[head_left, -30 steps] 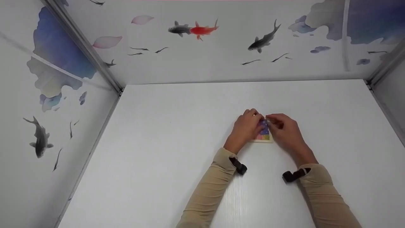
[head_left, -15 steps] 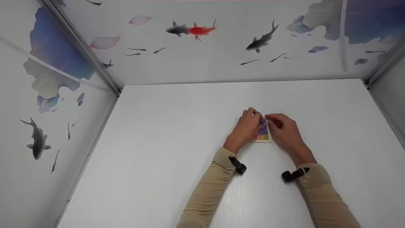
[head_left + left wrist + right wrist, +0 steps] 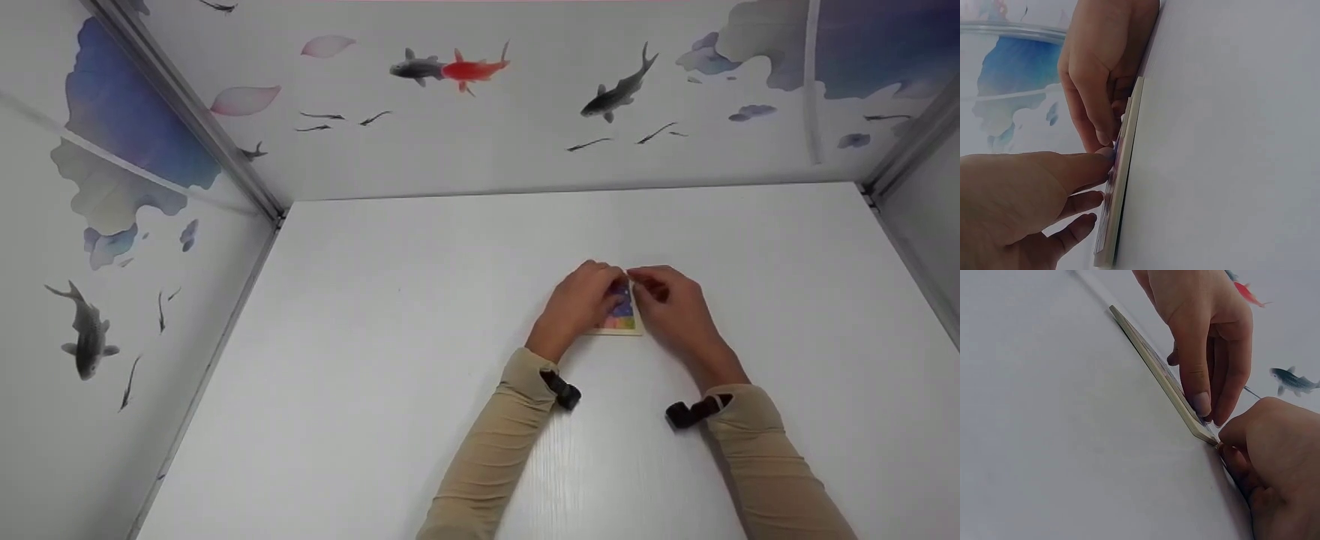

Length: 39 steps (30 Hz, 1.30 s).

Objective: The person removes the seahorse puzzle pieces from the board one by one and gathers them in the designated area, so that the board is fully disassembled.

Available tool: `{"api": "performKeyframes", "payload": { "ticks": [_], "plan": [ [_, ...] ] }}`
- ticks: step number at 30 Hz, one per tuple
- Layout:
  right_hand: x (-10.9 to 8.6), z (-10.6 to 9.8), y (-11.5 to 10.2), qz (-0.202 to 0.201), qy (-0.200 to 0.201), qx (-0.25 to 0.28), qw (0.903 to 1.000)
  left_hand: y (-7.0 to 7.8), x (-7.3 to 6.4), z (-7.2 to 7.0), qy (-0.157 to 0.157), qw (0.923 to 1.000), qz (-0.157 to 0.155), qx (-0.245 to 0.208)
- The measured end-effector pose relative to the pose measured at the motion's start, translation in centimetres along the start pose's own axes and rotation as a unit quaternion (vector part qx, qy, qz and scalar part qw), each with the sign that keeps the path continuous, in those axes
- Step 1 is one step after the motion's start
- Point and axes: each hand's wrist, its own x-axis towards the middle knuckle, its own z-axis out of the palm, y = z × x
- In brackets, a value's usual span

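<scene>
A small, flat puzzle board point(image 3: 623, 322) with a pale wooden rim and a blue, pink and green picture lies on the white table. My left hand point(image 3: 579, 304) reaches over its left and far parts, hiding much of the picture. In the right wrist view, the left thumb point(image 3: 1201, 402) is extended, its tip touching the picture beside the fingertips near one corner. My right hand point(image 3: 677, 311) is at the far right corner of the board, thumb and curled fingers pinching the edge. The fingertips of both hands nearly meet there.
White walls with painted fish point(image 3: 615, 94) and blue blotches stand behind and to the left of the table point(image 3: 390, 360). A metal post point(image 3: 184, 112) marks the back left corner. Black wrist cameras point(image 3: 562, 390) are strapped over both tan sleeves.
My left fingers have shifted slightly toward the far right corner, closer to the right fingertips. The right hand and the board stay almost in place.
</scene>
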Motion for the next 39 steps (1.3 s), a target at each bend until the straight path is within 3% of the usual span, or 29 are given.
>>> {"api": "performKeyframes", "payload": {
  "ticks": [10,22,26,33,39],
  "plan": [
    [0.05,0.07,0.13,0.001,0.003,0.002,1.0000,-0.01,-0.02,-0.21,-0.006,0.9998,-0.009,0.018],
    [-0.01,0.06,0.05,0.018,-0.007,0.005,0.9998,-0.05,-0.06,-0.06,0.021,0.9997,0.005,0.007],
    [0.05,0.04,0.02,0.016,-0.005,0.004,0.9999,-0.03,-0.08,-0.13,0.016,0.9997,0.016,-0.005],
    [0.11,0.08,0.08,0.017,-0.006,0.004,0.9998,-0.43,-0.20,-0.26,0.002,0.9994,0.006,-0.035],
    [0.11,0.07,-0.05,0.012,-0.003,0.004,0.9999,-0.54,-0.02,-0.19,-0.005,0.9996,0.011,-0.025]
  ]
}}
